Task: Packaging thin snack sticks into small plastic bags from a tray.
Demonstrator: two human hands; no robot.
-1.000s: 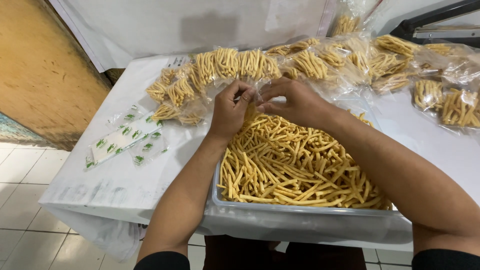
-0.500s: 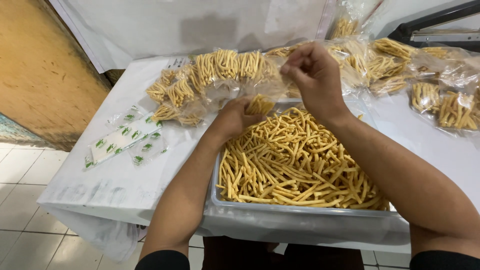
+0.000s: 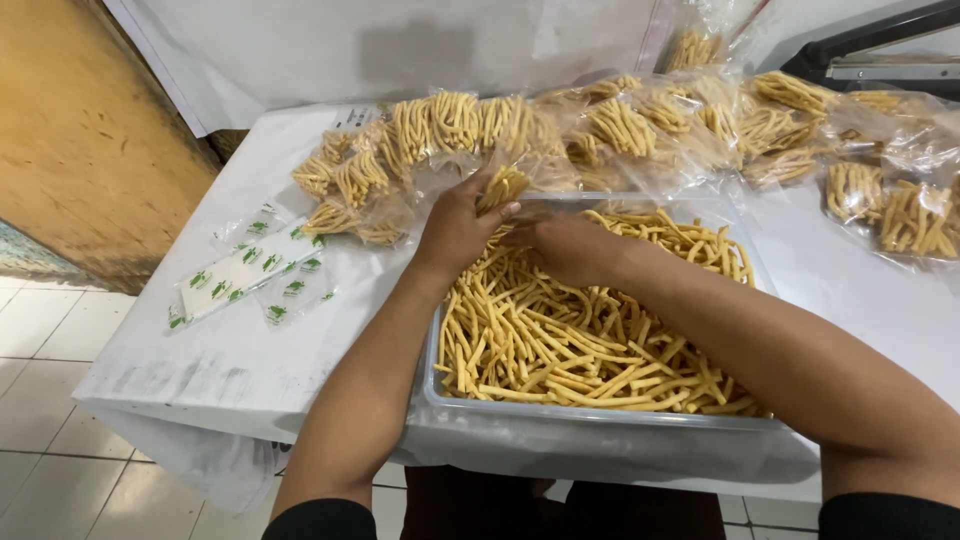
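A clear plastic tub (image 3: 600, 432) on the white table holds a heap of yellow snack sticks (image 3: 560, 340). My left hand (image 3: 458, 225) is at the tub's far left corner, holding a clear bag with a bundle of sticks (image 3: 503, 185) standing in it. My right hand (image 3: 568, 245) lies palm down on the loose sticks just right of it, fingers closed among them. What it holds, if anything, is hidden under the hand.
Several filled clear bags of sticks (image 3: 620, 125) lie in a row across the table's far side and right (image 3: 905, 205). A stack of flat empty bags with green marks (image 3: 245, 275) lies at the left. A dark sealing device (image 3: 880, 50) sits top right. Tiled floor lies left.
My right hand came down from the raised bag top to the loose sticks in the tub. My left hand stayed at the corner with the bag.
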